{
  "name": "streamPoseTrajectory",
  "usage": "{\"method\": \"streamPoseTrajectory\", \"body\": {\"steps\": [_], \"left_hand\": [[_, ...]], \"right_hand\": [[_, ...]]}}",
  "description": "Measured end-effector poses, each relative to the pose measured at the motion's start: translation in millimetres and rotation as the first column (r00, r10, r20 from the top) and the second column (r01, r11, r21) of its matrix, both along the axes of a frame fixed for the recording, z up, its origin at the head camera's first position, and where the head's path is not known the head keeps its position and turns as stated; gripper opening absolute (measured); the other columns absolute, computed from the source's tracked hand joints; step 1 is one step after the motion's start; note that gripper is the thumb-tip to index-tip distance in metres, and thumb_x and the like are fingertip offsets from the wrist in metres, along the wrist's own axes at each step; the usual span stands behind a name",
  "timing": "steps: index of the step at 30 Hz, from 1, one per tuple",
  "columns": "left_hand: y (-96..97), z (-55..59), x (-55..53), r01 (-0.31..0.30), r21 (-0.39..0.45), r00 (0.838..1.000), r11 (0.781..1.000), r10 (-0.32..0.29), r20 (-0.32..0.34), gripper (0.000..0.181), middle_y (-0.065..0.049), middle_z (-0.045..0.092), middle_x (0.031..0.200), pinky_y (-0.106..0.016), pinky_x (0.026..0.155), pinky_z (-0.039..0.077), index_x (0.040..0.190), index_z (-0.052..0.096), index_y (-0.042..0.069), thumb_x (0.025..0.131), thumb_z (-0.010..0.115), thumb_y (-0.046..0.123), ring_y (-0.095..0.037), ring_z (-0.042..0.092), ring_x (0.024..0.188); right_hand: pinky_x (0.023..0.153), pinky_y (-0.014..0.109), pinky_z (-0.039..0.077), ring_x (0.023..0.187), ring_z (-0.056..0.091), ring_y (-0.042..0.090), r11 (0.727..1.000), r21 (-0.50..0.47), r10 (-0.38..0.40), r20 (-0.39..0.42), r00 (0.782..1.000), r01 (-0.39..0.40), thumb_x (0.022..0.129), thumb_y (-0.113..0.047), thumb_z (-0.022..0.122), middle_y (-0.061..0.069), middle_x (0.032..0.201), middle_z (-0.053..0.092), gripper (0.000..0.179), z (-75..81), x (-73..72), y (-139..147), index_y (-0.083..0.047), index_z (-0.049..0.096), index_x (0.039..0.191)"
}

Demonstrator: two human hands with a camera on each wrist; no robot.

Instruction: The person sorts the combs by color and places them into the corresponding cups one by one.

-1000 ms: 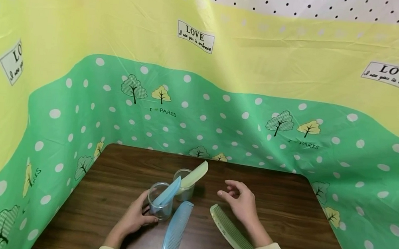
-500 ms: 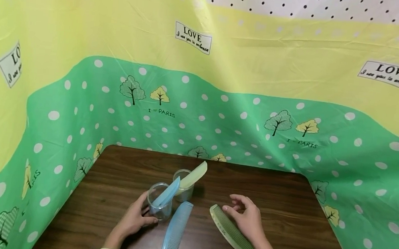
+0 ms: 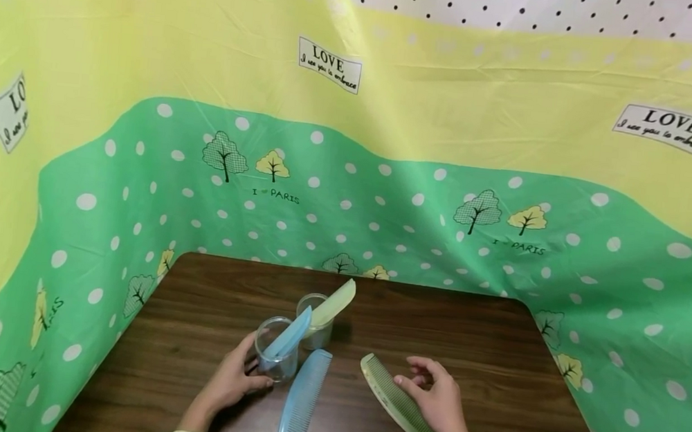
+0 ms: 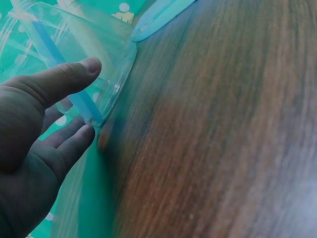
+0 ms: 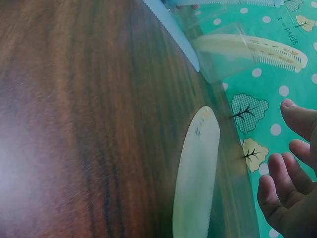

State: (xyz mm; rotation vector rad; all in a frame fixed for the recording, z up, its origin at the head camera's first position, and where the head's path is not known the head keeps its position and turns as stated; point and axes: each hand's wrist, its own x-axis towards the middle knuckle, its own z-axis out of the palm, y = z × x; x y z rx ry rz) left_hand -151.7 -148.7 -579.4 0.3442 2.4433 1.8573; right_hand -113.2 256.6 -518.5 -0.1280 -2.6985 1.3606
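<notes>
My left hand [image 3: 232,377] grips a clear cup [image 3: 282,371] from its left side, thumb in front. Leaning inside that cup is a blue comb [image 3: 293,334]. In the left wrist view the thumb [image 4: 67,82] lies along the cup's wall. Just behind stands a second clear cup [image 3: 319,341] with a pale green comb [image 3: 336,302] in it. A green comb [image 3: 396,400] lies flat on the right, and my right hand [image 3: 439,400] hovers beside it, fingers loosely bent around nothing. The right wrist view shows a gap between those fingers and the green comb [image 5: 196,168].
Another blue comb [image 3: 304,405] lies between the first cup and the green comb. Everything stands on a dark wooden table [image 3: 213,300]. A green and yellow printed curtain [image 3: 385,199] hangs along the table's back and sides.
My right hand has moved back toward me and slightly right, now beside the green comb's middle. My left hand has kept its hold on the cup. The head view has shifted slightly.
</notes>
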Motion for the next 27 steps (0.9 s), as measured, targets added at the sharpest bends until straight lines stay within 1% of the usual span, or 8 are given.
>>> {"method": "streamPoseTrajectory", "body": {"steps": [7, 13, 19, 23, 27], "left_hand": [[0.8, 0.6, 0.2, -0.021, 0.012, 1.0, 1.0, 0.021, -0.003, 0.096, -0.022, 0.051, 0.151, -0.046, 0.112, 0.046, 0.153, 0.044, 0.009, 0.069, 0.09, -0.006, -0.039, 0.043, 0.143], [-0.5, -1.1, 0.2, -0.028, 0.015, 1.0, 0.999, 0.028, 0.005, 0.097, -0.021, 0.05, 0.152, -0.046, 0.113, 0.045, 0.153, 0.045, 0.01, 0.069, 0.09, -0.006, -0.038, 0.043, 0.144], [-0.9, -0.3, -0.3, -0.028, 0.019, 1.0, 0.999, 0.028, 0.003, 0.097, -0.021, 0.049, 0.154, -0.045, 0.112, 0.046, 0.153, 0.044, 0.011, 0.07, 0.09, -0.006, -0.039, 0.043, 0.143], [-0.7, 0.1, 0.2, -0.033, 0.015, 0.999, 0.999, 0.033, 0.01, 0.097, -0.02, 0.049, 0.153, -0.043, 0.112, 0.047, 0.153, 0.045, 0.012, 0.069, 0.09, -0.007, -0.039, 0.044, 0.143], [-0.6, -0.3, 0.8, -0.029, 0.011, 1.0, 1.0, 0.029, 0.007, 0.097, -0.021, 0.05, 0.153, -0.042, 0.112, 0.047, 0.153, 0.045, 0.012, 0.069, 0.09, -0.007, -0.039, 0.044, 0.143]], "right_hand": [[0.072, 0.021, 0.053, 0.089, 0.063, 0.01, 0.999, 0.029, -0.022, 0.015, 1.0, 0.021, 0.081, -0.032, 0.088, 0.009, 0.113, 0.069, 0.05, -3.1, 8.4, 7, -0.01, 0.071, 0.123], [0.071, 0.02, 0.053, 0.087, 0.062, 0.01, 0.998, 0.059, -0.012, 0.011, 1.0, 0.011, 0.079, -0.029, 0.089, 0.01, 0.111, 0.069, 0.051, -8.0, 16.0, 13, -0.007, 0.071, 0.121], [0.07, 0.021, 0.052, 0.085, 0.063, 0.009, 0.995, 0.096, -0.023, 0.002, 1.0, 0.023, 0.077, -0.03, 0.091, 0.006, 0.108, 0.071, 0.048, -12.1, 20.5, 15, -0.01, 0.073, 0.117], [0.073, 0.022, 0.051, 0.086, 0.063, 0.011, 0.994, 0.109, -0.013, 0.03, 0.999, 0.009, 0.076, -0.03, 0.091, 0.003, 0.103, 0.071, 0.048, -16.8, 23.7, 17, -0.01, 0.073, 0.116], [0.076, 0.023, 0.052, 0.088, 0.062, 0.012, 0.996, 0.094, 0.0, 0.095, 0.995, -0.009, 0.076, -0.027, 0.091, 0.0, 0.1, 0.071, 0.046, -22.4, 26.5, 21, -0.011, 0.073, 0.116]]}}
